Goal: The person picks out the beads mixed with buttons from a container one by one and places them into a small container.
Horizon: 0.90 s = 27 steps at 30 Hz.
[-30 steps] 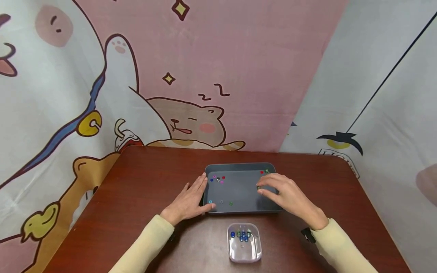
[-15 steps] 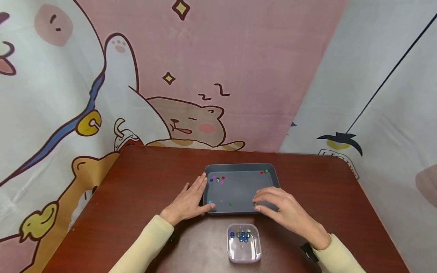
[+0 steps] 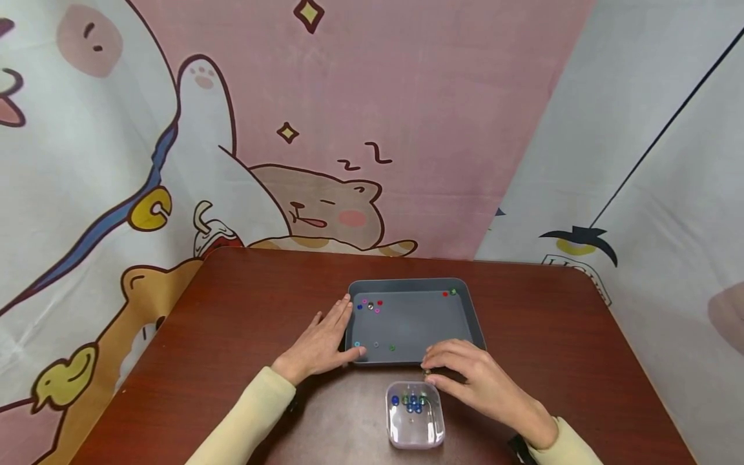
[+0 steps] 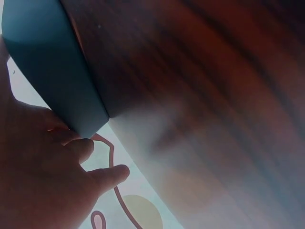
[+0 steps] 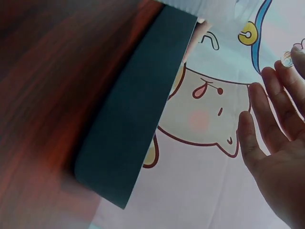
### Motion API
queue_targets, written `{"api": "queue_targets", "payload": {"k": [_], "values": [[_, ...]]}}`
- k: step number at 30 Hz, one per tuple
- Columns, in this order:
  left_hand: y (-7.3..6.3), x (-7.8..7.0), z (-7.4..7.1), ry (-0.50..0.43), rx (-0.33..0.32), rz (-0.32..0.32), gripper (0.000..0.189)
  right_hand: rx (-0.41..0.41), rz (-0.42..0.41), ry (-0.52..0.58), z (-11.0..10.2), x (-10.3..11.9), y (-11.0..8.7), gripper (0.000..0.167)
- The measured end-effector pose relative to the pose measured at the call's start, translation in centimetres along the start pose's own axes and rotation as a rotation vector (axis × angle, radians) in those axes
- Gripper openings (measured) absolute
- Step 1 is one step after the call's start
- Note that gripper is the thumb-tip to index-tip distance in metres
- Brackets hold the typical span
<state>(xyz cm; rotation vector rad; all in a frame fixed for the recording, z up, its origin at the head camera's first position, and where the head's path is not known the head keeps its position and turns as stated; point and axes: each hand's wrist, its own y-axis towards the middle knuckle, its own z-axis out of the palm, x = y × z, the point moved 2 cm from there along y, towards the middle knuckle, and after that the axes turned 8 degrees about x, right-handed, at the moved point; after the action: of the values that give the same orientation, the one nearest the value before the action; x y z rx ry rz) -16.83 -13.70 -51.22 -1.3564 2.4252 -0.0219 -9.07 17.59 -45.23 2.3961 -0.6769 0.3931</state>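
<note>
My right hand [image 3: 479, 384] pinches a clear glass marble [image 5: 286, 59] between thumb and fingertip, above the far right corner of a small clear plastic box [image 3: 414, 434]. Several blue and green marbles [image 3: 414, 400] lie together inside that box. My left hand [image 3: 316, 345] rests along the left side of a grey rectangular tray [image 3: 421, 323], fingers straight and thumb over the near rim. The left wrist view shows its fingers [image 4: 78, 150] against the tray's outer wall. On the tray floor, a clear marble [image 3: 371, 306] sits among small coloured pieces near the far left corner.
A green marble [image 3: 453, 292] and a red piece [image 3: 445, 294] lie in the tray's far right corner. Small rings, one of them green [image 3: 392, 347], are near its front left. A brown table [image 3: 535, 310] carries everything, with a cartoon-printed cloth [image 3: 442, 129] hanging behind it.
My right hand has moved from over the tray's right part toward me, carrying the marble past the near rim to the box. My left hand has stayed put.
</note>
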Motion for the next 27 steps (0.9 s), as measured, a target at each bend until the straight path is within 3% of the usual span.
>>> {"api": "queue_targets", "payload": {"k": [10, 27], "values": [[0.1, 0.0, 0.1, 0.008, -0.003, -0.007, 0.104, 0.077, 0.059, 0.036, 0.6, 0.8, -0.4, 0.017], [0.0, -0.1, 0.0, 0.01, -0.002, 0.0, 0.104, 0.115, -0.019, 0.073, 1.3, 1.5, -0.8, 0.018]]}}
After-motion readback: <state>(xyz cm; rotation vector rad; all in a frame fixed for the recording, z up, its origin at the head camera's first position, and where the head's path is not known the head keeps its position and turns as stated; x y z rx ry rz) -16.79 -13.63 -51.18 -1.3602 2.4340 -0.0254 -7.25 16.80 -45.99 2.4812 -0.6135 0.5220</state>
